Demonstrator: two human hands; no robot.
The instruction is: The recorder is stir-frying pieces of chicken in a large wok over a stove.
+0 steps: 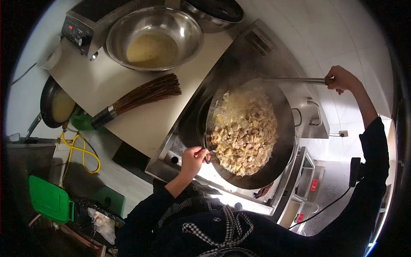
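A large steel wok (284, 135) sits on the stove, with many pale chunks of food (247, 138), perhaps meat, steaming in liquid inside it. My left hand (193, 159) grips the loop handle on the wok's near left side. At the upper right, my right hand (343, 79) holds the end of a long metal handle (298, 81). That handle reaches over the wok's far part, where steam blurs the tool's head, so its kind cannot be told. A second loop handle (298, 117) stands out from the wok's right side.
A bamboo wok brush (147, 93) lies on the counter beside a big steel bowl (189, 41) of yellowish liquid. An induction cooker (77, 35) stands at the upper left. A black pan (48, 106), a green lidded bin (49, 199) and a wall faucet (318, 112) surround the work area.
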